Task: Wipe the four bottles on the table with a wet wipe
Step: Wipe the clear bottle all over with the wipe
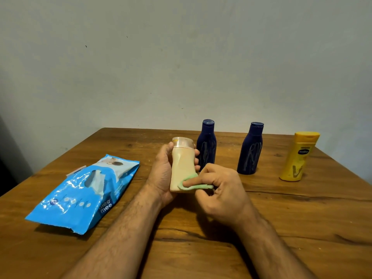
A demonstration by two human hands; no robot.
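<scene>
My left hand [161, 174] grips a cream bottle [182, 166] with a clear cap, held upright above the table. My right hand [219, 190] pinches a folded green wet wipe [192, 183] and presses it against the bottle's lower right side. Two dark blue bottles stand upright behind, one [206, 146] just past the cream bottle, the other [250, 150] further right; both carry pale smeared marks. A yellow bottle [299, 158] stands cap-up at the far right, with a dark mark near its base.
A blue pack of wet wipes [80, 196] lies at the left of the wooden table [281, 228], its flap open. A plain pale wall rises just behind the table's far edge.
</scene>
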